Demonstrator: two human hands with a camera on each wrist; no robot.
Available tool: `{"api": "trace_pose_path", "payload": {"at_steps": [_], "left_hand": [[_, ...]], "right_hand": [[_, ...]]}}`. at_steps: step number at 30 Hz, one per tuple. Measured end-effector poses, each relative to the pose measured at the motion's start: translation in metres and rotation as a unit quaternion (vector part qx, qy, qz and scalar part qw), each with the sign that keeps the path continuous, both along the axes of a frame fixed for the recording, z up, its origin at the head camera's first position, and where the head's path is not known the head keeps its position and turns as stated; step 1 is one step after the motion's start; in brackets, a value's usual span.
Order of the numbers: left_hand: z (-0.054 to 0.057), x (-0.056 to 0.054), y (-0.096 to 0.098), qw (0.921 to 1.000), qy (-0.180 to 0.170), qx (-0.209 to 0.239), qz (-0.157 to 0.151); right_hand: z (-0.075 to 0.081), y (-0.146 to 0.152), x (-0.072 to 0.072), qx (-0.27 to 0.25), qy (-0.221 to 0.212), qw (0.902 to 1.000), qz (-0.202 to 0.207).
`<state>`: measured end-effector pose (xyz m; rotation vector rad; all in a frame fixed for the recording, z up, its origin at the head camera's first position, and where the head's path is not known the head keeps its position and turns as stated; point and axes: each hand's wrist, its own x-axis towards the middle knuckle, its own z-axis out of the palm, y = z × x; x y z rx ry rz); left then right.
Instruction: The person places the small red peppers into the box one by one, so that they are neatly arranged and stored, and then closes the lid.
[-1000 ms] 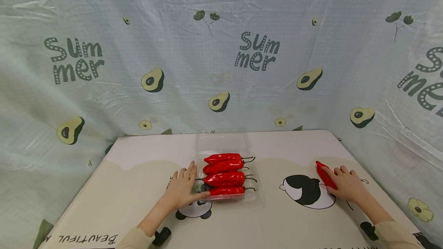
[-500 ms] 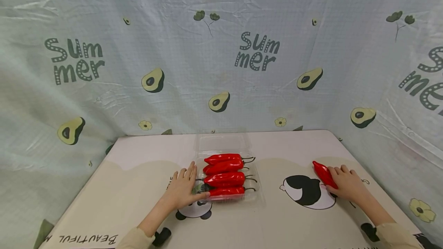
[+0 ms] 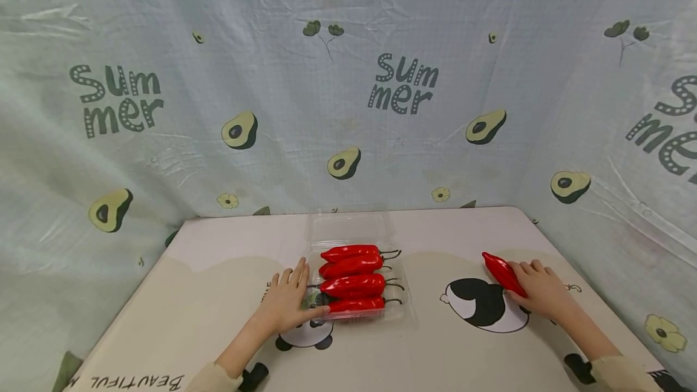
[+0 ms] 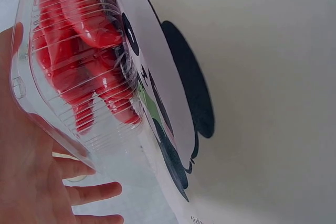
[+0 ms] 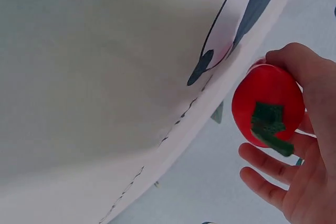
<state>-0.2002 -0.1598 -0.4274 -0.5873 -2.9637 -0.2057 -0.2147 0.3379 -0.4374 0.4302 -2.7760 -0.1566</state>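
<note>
My left hand [image 3: 285, 304] lies with spread, straight fingers against the left side of a clear plastic box [image 3: 400, 313], its thumb along the near corner. Inside the box several red chili peppers [image 3: 354, 286] lie side by side, their stems pointing right. In the left wrist view the ribbed wall of the box [image 4: 100, 145] stands beside the palm. Toward the right of the table, my right hand [image 3: 544, 292] holds one more red chili pepper [image 3: 503, 274] between thumb and fingers. The right wrist view shows that pepper's green stem end [image 5: 269, 119] facing the camera.
The box's clear lid [image 3: 348, 225] is folded back toward the rear of the table [image 3: 218, 271]. A printed curtain [image 3: 294, 89] hangs behind and along both sides. Cartoon drawings [image 3: 481, 304] are printed on the tabletop.
The right hand has shifted the chili pepper slightly to the left, and its tip now sits farther left. The left hand and the box have stayed in place.
</note>
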Motion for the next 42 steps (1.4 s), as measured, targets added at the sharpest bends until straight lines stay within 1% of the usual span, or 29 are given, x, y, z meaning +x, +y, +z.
{"api": "trace_pose_path", "payload": {"at_steps": [4,10,15,21,26,30,37,42], "left_hand": [[0.0,0.001,0.0,1.0,-0.001,0.003,0.003],[-0.002,0.001,0.0,1.0,0.0,-0.001,0.006],[-0.002,0.002,0.0,1.0,0.003,-0.001,0.005],[-0.002,0.0,0.0,1.0,0.005,-0.002,0.002],[-0.001,-0.001,0.001,1.0,0.007,0.0,-0.001],[-0.001,-0.001,0.001,0.9999,0.01,-0.002,0.002],[-0.002,0.0,0.0,0.9999,0.014,-0.001,0.002],[-0.003,0.0,0.0,0.9999,0.014,-0.001,0.003]], "right_hand": [[0.003,-0.005,0.001,-0.005,0.008,0.9999,0.008],[0.008,-0.014,0.003,-0.01,0.036,0.9987,0.034],[0.011,-0.021,0.004,-0.019,0.041,0.9977,0.05],[0.008,-0.028,0.002,-0.021,0.048,0.9968,0.06],[0.005,-0.033,0.0,-0.022,0.067,0.9947,0.075],[0.007,-0.037,-0.001,-0.018,0.084,0.9921,0.091],[0.011,-0.045,0.0,-0.013,0.083,0.9915,0.099],[0.012,-0.051,-0.002,-0.019,0.093,0.9888,0.115]]}}
